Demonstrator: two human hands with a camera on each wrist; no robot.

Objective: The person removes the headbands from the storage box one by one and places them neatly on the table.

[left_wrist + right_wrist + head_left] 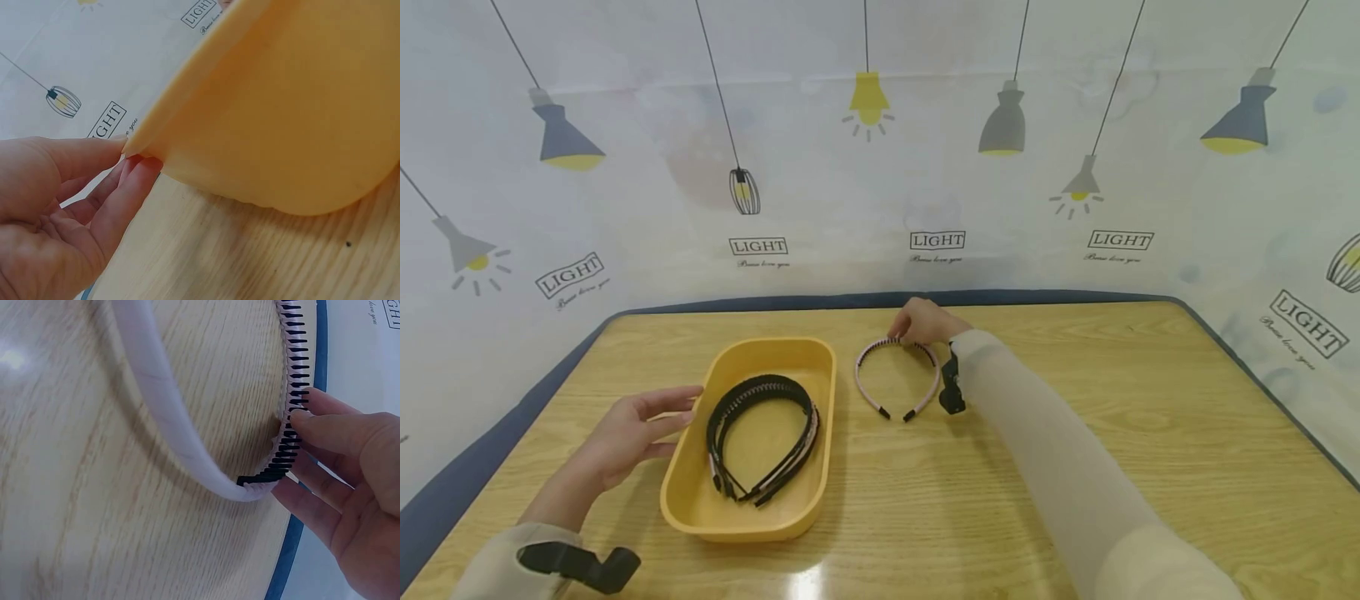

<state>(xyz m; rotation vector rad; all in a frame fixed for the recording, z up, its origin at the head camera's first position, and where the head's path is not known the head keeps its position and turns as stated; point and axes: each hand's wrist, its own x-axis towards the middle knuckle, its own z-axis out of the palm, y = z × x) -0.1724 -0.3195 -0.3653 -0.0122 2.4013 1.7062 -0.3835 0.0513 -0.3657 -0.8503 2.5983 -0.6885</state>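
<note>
In the head view my right hand (pixel 922 322) pinches the top of a pale pink headband (pixel 861 375) with black comb teeth and dark tips. The right wrist view shows the thumb (pixel 325 430) on the toothed inner side and the fingers behind the band. My left hand (pixel 628 433) is at the left side of a yellow plastic tray (pixel 831 417); in the left wrist view its thumb and fingers (pixel 128 194) pinch the rim. Several headbands (pixel 767 390), mostly black with some pink, lie together in the tray, their ends toward me.
The tray stands on a light wood-grain table (pixel 1075 400), left of the pink headband. A dark blue border (pixel 1037 297) runs along the table's far edge. Behind it hangs a pale backdrop (pixel 820 150) printed with lamps.
</note>
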